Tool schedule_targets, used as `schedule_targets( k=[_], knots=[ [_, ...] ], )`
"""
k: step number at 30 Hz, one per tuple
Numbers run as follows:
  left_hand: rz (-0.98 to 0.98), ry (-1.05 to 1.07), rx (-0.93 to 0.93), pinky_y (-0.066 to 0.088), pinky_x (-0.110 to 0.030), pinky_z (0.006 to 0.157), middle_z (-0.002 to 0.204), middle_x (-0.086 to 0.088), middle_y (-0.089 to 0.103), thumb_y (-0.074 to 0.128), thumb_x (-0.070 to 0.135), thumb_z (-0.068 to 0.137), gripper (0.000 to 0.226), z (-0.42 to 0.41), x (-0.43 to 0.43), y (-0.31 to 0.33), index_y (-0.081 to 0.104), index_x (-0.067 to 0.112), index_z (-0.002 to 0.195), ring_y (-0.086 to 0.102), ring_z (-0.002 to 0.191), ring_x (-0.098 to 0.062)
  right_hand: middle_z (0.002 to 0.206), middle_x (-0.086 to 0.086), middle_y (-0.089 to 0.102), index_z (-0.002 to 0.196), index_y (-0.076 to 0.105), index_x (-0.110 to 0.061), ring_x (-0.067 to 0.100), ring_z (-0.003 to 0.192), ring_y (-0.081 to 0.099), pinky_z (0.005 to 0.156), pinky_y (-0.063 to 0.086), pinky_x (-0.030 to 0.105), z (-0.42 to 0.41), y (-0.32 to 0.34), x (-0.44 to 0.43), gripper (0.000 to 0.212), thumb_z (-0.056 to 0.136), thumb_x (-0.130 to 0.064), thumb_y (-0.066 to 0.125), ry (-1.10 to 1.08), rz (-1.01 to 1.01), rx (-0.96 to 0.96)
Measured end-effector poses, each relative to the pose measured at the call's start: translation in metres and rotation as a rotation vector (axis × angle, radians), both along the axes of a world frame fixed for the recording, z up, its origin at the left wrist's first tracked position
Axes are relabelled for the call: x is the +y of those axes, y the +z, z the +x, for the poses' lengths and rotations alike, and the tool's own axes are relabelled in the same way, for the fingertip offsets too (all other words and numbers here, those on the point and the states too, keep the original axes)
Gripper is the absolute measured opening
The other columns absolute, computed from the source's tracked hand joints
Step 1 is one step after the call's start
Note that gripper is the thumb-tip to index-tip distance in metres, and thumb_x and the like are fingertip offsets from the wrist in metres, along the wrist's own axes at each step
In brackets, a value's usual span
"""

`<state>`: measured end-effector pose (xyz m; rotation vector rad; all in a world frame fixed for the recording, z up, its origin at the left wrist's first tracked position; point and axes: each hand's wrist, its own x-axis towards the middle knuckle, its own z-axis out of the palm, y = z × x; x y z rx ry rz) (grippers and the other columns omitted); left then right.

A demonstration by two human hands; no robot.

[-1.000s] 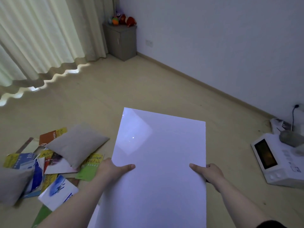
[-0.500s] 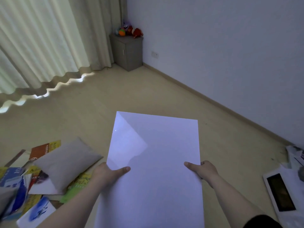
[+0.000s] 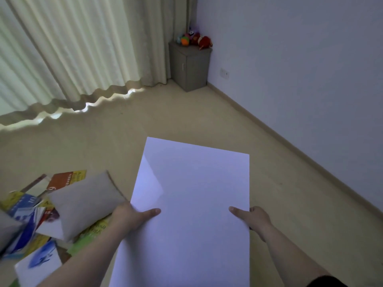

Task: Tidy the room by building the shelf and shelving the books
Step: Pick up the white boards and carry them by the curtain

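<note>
Both hands grip one white shelf panel [image 3: 192,193] by its long edges. The left hand [image 3: 132,218] takes the left edge and the right hand [image 3: 257,220] the right, each thumb flat on the top face, the fingers hidden beneath. The panel hangs above the floor [image 3: 124,131], stretching ahead of the hands and back toward the person. Books [image 3: 22,206] lie scattered on the floor at the left, well apart from the grip and partly under a grey cushion [image 3: 83,201].
</note>
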<state>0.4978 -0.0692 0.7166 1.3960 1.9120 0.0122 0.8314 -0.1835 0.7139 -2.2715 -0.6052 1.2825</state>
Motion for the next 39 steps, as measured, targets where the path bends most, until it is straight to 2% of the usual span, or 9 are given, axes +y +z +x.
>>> schedule_targets(
  k=[3,9,13,18,23,27,31,35,39],
  knots=[
    [-0.045,0.046,-0.021,0.046,-0.031,0.073,0.118,-0.009,0.064,0.071,0.083,0.035,0.110,0.004,0.027,-0.012,0.060,0.011,0.117,0.060,0.105,-0.028,0.142,0.018,0.046,0.140,0.037,0.006,0.031,0.127,0.048,0.100,0.043,0.036,0.007,0.000,0.045,0.103,0.068,-0.055,0.078,0.025,-0.013,-0.026],
    [-0.026,0.007,0.020,0.051,-0.032,0.077,0.098,-0.005,0.064,0.074,0.075,0.051,0.082,0.026,0.133,-0.016,0.059,0.010,0.099,0.060,0.087,-0.021,0.110,0.013,0.069,0.107,0.065,0.000,0.027,0.096,0.066,0.092,0.053,0.044,0.029,-0.013,0.155,0.077,0.058,-0.058,0.083,0.034,-0.028,-0.045],
    [-0.038,0.036,-0.006,0.047,-0.029,0.067,0.085,0.000,0.061,0.073,0.076,0.052,0.074,0.026,0.197,-0.006,0.057,0.011,0.084,0.057,0.073,-0.015,0.120,0.013,0.065,0.119,0.061,0.002,0.028,0.106,0.063,0.096,0.051,0.042,0.034,-0.009,0.233,0.116,0.036,-0.077,0.077,0.063,-0.017,-0.091],
    [-0.072,0.050,-0.059,0.038,-0.027,0.063,0.077,0.003,0.047,0.058,0.088,0.026,0.079,0.014,0.264,-0.003,0.040,0.025,0.070,0.046,0.064,-0.016,0.120,0.012,0.066,0.119,0.061,0.001,0.027,0.106,0.063,0.093,0.052,0.040,0.038,-0.001,0.325,0.129,0.024,-0.085,0.071,0.146,0.001,-0.145],
    [-0.048,0.093,-0.014,0.031,-0.026,0.054,0.064,0.003,0.041,0.069,0.076,0.057,0.065,0.018,0.320,-0.004,0.036,0.020,0.063,0.039,0.053,-0.012,0.123,0.012,0.064,0.122,0.060,0.001,0.027,0.109,0.062,0.095,0.051,0.039,0.040,-0.005,0.402,0.134,0.020,-0.086,0.066,0.229,-0.029,-0.152],
    [-0.043,0.150,0.025,0.034,-0.025,0.054,0.065,0.003,0.043,0.068,0.076,0.060,0.066,0.025,0.376,-0.012,0.038,0.017,0.065,0.040,0.054,-0.011,0.134,0.016,0.055,0.131,0.051,0.005,0.030,0.120,0.055,0.098,0.046,0.037,0.044,-0.002,0.480,0.117,0.050,-0.076,0.075,0.310,-0.016,-0.141],
    [-0.030,0.208,0.045,0.037,-0.027,0.056,0.065,0.001,0.050,0.066,0.079,0.059,0.067,0.034,0.425,-0.014,0.046,0.016,0.065,0.049,0.058,-0.016,0.129,0.014,0.060,0.126,0.056,0.002,0.028,0.114,0.059,0.096,0.049,0.038,0.057,-0.012,0.556,0.134,0.026,-0.086,0.070,0.362,0.009,-0.131],
    [-0.022,0.270,0.084,0.033,-0.027,0.049,0.052,0.000,0.047,0.061,0.086,0.051,0.074,0.047,0.472,-0.006,0.039,0.016,0.053,0.053,0.052,-0.017,0.134,0.016,0.055,0.131,0.050,0.005,0.029,0.119,0.056,0.099,0.046,0.036,0.064,0.001,0.634,0.099,0.063,-0.060,0.079,0.432,0.013,-0.061],
    [0.028,0.343,0.111,0.032,-0.027,0.046,0.084,-0.012,0.070,0.066,0.083,0.051,0.097,0.052,0.522,-0.002,0.068,-0.005,0.091,0.057,0.058,-0.020,0.134,0.015,0.055,0.132,0.049,0.005,0.028,0.118,0.057,0.100,0.046,0.034,0.071,-0.007,0.694,0.098,0.063,-0.058,0.080,0.461,-0.016,-0.010]
  ],
)
